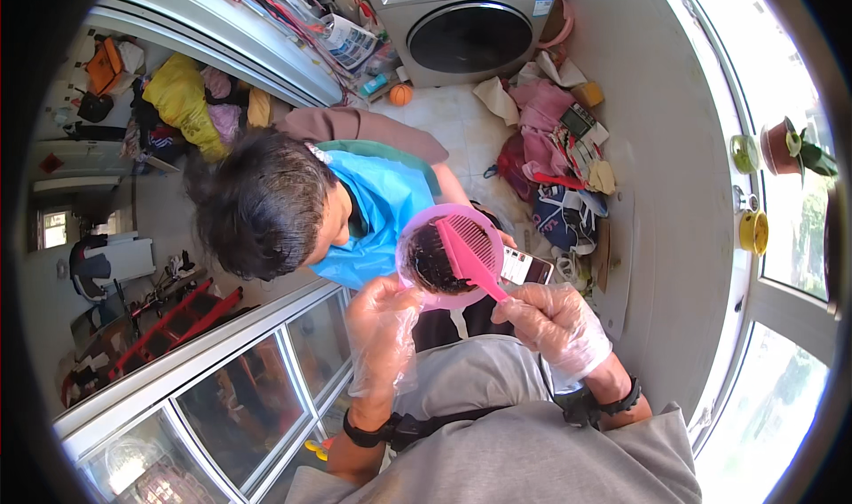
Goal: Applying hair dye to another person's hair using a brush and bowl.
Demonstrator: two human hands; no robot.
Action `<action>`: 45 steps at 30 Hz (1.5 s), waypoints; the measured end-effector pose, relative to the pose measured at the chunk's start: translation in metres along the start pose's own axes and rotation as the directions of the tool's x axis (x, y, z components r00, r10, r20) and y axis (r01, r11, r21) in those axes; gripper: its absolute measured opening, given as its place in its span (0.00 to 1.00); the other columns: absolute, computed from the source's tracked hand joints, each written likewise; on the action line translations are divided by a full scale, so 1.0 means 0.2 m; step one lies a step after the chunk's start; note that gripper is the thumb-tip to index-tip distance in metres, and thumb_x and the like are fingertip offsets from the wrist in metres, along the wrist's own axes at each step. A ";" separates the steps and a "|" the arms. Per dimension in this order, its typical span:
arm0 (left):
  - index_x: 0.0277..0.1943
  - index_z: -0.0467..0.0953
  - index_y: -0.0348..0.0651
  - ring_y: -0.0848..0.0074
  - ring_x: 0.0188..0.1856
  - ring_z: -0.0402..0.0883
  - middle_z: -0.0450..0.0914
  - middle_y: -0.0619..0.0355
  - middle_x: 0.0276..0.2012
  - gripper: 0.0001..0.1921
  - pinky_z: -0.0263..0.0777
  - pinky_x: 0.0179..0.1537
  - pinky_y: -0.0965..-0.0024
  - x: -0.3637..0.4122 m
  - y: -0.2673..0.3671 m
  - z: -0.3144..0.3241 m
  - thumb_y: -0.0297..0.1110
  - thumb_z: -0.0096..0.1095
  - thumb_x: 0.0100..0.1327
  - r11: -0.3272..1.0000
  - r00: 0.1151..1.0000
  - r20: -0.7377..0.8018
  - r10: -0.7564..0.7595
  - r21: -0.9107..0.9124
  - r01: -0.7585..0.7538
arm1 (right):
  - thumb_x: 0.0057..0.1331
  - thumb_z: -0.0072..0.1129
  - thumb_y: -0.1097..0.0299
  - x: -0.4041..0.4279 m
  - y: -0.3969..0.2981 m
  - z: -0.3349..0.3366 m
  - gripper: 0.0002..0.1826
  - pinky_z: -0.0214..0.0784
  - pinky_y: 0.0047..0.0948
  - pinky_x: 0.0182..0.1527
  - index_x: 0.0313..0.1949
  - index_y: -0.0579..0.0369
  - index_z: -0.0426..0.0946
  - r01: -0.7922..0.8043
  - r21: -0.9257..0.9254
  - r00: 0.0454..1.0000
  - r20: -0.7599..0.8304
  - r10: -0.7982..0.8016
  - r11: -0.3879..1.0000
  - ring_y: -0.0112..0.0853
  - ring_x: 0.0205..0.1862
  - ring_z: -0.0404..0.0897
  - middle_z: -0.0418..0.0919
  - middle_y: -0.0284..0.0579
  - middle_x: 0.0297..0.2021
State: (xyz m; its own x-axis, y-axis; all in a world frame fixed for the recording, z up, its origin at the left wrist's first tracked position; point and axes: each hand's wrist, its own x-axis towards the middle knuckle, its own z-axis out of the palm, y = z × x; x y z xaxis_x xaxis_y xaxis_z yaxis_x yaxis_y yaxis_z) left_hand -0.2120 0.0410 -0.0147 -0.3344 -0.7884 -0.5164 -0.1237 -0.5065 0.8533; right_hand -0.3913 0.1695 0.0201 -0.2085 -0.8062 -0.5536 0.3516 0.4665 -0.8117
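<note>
My left hand (385, 311), in a clear plastic glove, grips the near left rim of a pink plastic bowl (492, 234). Dark paste, which looks like hair dye (426, 261), coats the inside of the bowl. In my gloved right hand (552, 324) is the handle of a pink hair-dye brush with comb teeth (476, 254). Its head lies over the bowl, and its bristle side touches or hovers at the paste; I cannot tell which. Just beyond the bowl sits a person with dark hair (266, 198), wearing a blue plastic cape (379, 204).
The seated person holds a lit smartphone (526, 266) right of the bowl. A washing machine (466, 35) stands at the far wall, a small orange ball (401, 95) before it. Clothes, bags and shoes (539, 131) pile along the right wall. A glazed partition (233, 397) runs along the left.
</note>
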 end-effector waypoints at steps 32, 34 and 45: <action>0.41 0.74 0.35 0.67 0.49 0.77 0.77 0.53 0.43 0.09 0.71 0.54 0.64 -0.48 -0.04 -0.41 0.27 0.59 0.56 0.978 0.905 -0.401 0.140 -0.086 -0.189 | 0.72 0.46 0.62 0.80 -0.11 0.35 0.14 0.49 0.22 0.19 0.32 0.54 0.75 -0.351 0.549 0.895 0.435 0.100 0.758 0.20 0.16 0.59 0.61 0.29 0.15; 0.40 0.74 0.35 0.65 0.49 0.78 0.78 0.52 0.44 0.09 0.72 0.53 0.63 -0.49 -0.05 -0.42 0.27 0.59 0.57 0.973 0.900 -0.414 0.135 -0.117 -0.199 | 0.72 0.45 0.62 0.84 -0.16 0.36 0.14 0.51 0.21 0.21 0.31 0.54 0.76 -0.224 0.464 0.914 0.404 0.020 0.857 0.20 0.18 0.60 0.63 0.30 0.16; 0.43 0.73 0.35 0.63 0.50 0.78 0.78 0.50 0.46 0.11 0.72 0.55 0.61 -0.49 -0.06 -0.44 0.26 0.58 0.57 0.963 0.896 -0.414 0.159 -0.134 -0.233 | 0.63 0.53 0.67 1.02 -0.48 0.32 0.12 0.71 0.38 0.40 0.35 0.66 0.77 0.762 -0.288 0.630 0.539 -0.559 0.581 0.48 0.34 0.80 0.80 0.54 0.25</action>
State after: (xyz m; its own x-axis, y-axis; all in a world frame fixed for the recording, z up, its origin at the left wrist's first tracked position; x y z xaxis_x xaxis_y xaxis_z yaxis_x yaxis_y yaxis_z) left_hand -0.0956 0.0931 0.0202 0.0679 -0.9318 -0.3564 0.0837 -0.3507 0.9327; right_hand -0.4086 -0.0640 -0.0029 0.1640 -0.9648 0.2057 -0.2172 -0.2387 -0.9465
